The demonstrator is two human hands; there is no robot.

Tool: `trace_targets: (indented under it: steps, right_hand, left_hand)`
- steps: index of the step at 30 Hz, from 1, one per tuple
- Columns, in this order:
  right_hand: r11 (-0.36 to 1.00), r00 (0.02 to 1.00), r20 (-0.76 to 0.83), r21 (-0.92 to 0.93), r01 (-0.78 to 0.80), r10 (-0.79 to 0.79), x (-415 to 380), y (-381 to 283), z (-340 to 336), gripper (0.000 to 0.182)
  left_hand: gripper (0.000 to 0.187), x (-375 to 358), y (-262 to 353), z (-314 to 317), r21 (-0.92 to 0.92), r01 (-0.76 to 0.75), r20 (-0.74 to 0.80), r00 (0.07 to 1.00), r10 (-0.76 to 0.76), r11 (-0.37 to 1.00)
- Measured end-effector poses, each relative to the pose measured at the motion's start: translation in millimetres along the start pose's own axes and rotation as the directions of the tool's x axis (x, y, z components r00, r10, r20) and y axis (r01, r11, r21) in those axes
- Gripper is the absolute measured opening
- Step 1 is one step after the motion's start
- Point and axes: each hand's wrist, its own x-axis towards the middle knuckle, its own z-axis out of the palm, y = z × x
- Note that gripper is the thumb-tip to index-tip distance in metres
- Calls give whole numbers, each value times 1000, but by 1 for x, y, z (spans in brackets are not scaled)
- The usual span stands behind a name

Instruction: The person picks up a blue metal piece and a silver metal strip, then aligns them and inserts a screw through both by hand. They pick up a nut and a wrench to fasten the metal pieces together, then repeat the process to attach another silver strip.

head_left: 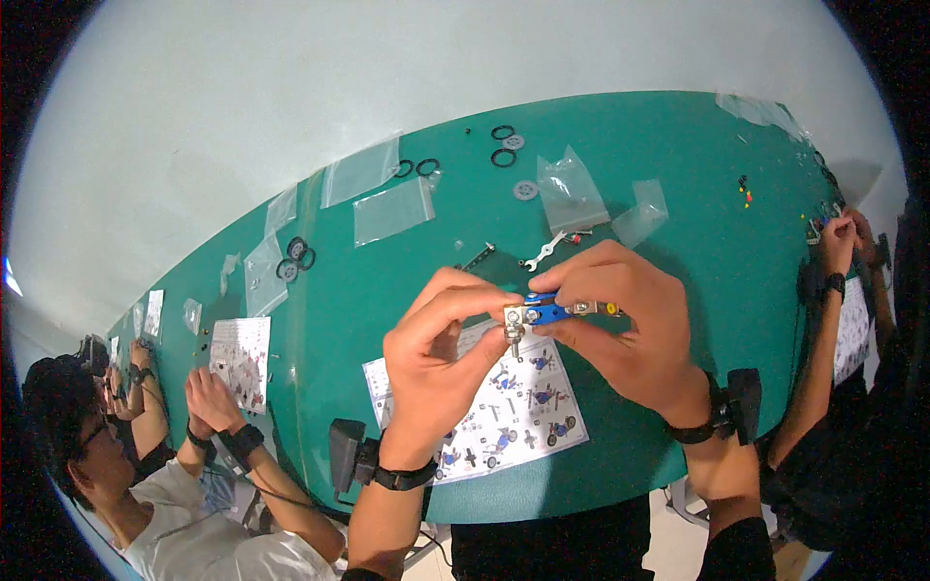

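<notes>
Both hands meet over the sheet, holding a small, partly built model (549,313) of blue and silver pieces with bolts and a yellow end. My left hand (434,353) pinches its silver, bolted end between thumb and fingers. From the other side my right hand (625,308) grips the blue part, hiding some of it. Below them lies a printed instruction sheet (504,431) with pictures of small motorcycles. Just beyond my fingers are a white toy spanner (546,252), a small red piece (574,238) and a dark perforated strip (478,258).
Across the green table (349,290) lie clear plastic bags (392,211), black rubber rings (503,158) and grey wheel discs (525,191). A co-worker's hands (215,399) are at the left by another sheet (240,363). Another person's hand (841,237) is at the right.
</notes>
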Motion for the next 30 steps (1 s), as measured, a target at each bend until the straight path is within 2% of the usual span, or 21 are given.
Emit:
trace_targets:
  steps: [4,7,10,13,19,25,30]
  right_hand:
    - [988,987,84,53,-144,139,0,-1,-5,33]
    - [951,955,108,117,-287,275,-1,0,-3,34]
    - [928,942,108,169,-331,316,-1,-2,-3,35]
    - [915,943,25,235,-328,331,-2,1,2,35]
    - [874,916,71,278,-399,395,-2,-1,1,41]
    - [769,873,148,420,-481,465,-7,6,7,39]
    - [750,855,186,415,-515,484,-6,7,8,37]
  left_hand:
    - [33,1,-1,-2,30,-15,25,1000,14,999]
    - [25,2,1,4,17,82,-57,995,-81,996]
    - [30,0,-7,-1,-117,95,15,995,-94,989]
    - [31,-1,-11,-3,-183,111,32,994,-107,977]
    - [31,0,-4,3,-355,251,-8,962,-272,900]
    - [31,1,-3,4,-398,308,-14,940,-342,864]
    - [33,2,-6,4,-444,334,-7,926,-376,831]
